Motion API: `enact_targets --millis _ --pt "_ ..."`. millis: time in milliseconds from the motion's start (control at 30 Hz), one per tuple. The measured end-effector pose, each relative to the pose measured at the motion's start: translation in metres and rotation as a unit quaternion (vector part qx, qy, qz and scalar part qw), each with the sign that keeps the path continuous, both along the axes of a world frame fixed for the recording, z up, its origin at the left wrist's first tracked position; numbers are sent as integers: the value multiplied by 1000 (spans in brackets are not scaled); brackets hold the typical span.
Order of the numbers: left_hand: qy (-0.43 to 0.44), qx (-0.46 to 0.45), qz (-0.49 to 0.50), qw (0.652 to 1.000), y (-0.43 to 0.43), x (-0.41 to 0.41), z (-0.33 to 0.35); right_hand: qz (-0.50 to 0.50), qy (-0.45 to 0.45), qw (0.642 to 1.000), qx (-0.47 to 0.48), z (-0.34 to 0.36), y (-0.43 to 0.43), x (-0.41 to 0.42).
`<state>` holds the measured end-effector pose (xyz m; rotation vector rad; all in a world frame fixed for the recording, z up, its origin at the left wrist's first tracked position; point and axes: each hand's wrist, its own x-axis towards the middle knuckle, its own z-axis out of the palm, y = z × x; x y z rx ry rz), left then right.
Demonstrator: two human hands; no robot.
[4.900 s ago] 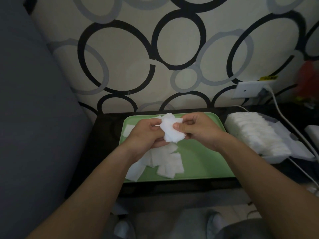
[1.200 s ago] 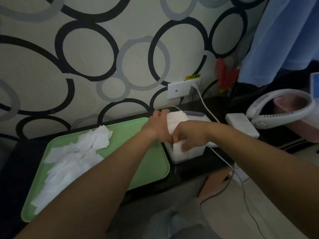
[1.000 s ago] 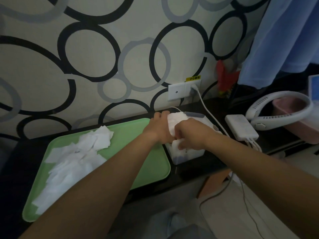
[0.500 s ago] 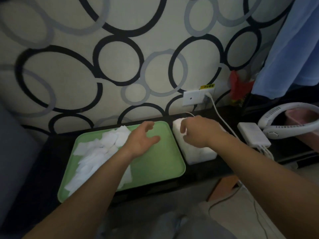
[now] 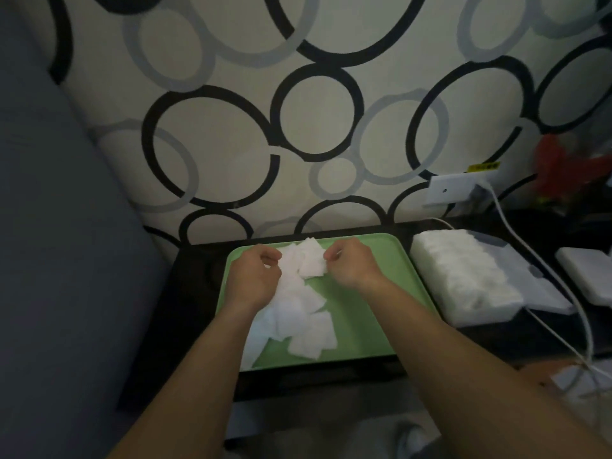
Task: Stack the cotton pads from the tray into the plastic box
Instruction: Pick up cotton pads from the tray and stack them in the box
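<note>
Green tray [image 5: 364, 326]; hands [image 5: 351, 265] curled at pads [image 5: 298, 313]

Mint green, white and black against a ringed wall.
Plain mint green all over the tray [image 5: 381, 293]; white on the cotton pads [image 5: 298, 313] heaped there and on those filling the cloudy, whitish plastic box [image 5: 480, 319]. Glossy black on the table [image 5: 198, 293]. Cream on the wall [image 5: 231, 140], patterned with overlapping black and grey rings of mixed sizes. Dull grey-blue on the cushion [image 5: 66, 260] at left. White on the socket plate [image 5: 447, 192] and cable [image 5: 516, 240], yellow on the small label [image 5: 483, 166], blurred red on the object [image 5: 563, 167] at far right.
</note>
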<state>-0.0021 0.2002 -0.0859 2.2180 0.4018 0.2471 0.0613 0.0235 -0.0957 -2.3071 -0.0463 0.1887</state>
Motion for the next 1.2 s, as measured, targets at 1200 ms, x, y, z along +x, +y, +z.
enact_targets --millis 1200 --pt "-96 -340 50 934 -11 4 19 52 27 970 238 18 -10 -12"
